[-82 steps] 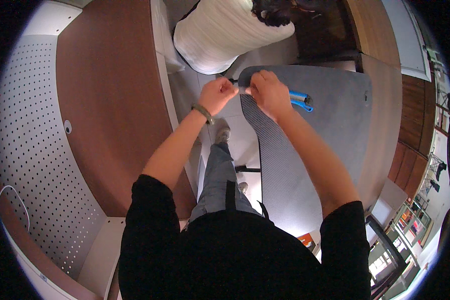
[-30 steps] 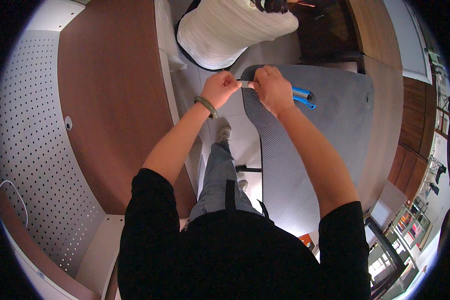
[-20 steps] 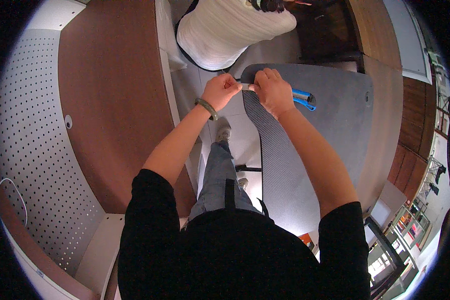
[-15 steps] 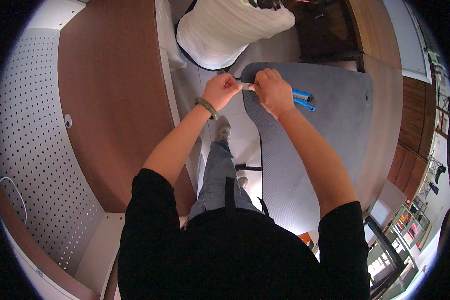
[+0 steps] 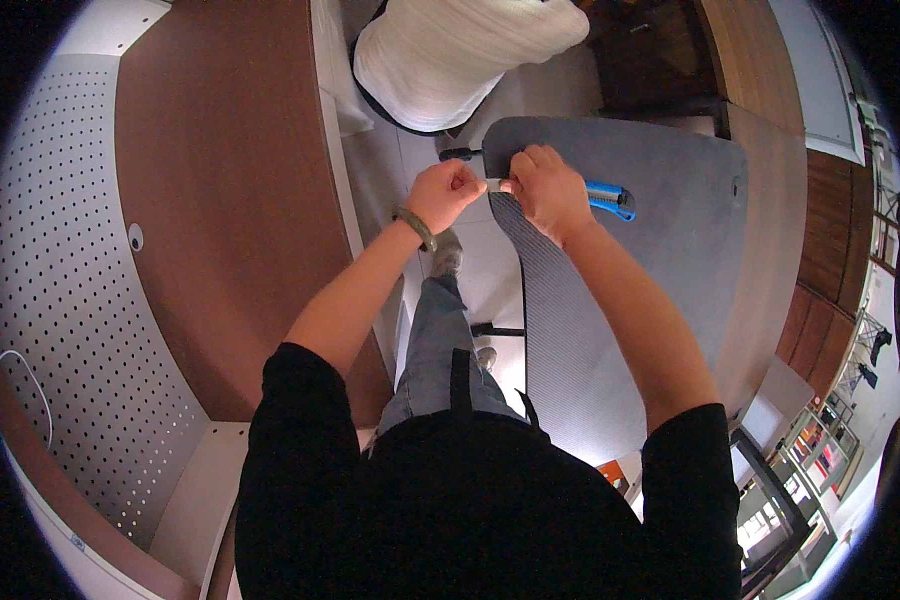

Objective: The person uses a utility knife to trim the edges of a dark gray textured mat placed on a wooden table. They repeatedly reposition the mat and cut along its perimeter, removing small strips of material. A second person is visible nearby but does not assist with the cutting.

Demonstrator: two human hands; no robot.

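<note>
My left hand, bracelet at the wrist, is closed in a pinch at one end of a small, thin, pale strip near the left edge of a grey board. The fingers of my right hand are closed on the strip's other end, thumb toward my left thumb; what exactly the strip is cannot be made out. Just right of my right hand, a blue box cutter lies on the board, partly hidden by that hand. The board has a ribbed band along its left side.
A person in a white top is just beyond the board. A brown desk with a perforated panel is at left. A dark cabinet stands behind. My legs are in the floor gap between desk and board.
Both my hands have shifted slightly down and right in view, still pinched on the strip. The board's far edge sits higher in view. The person's dark hair has mostly left the top of view.
</note>
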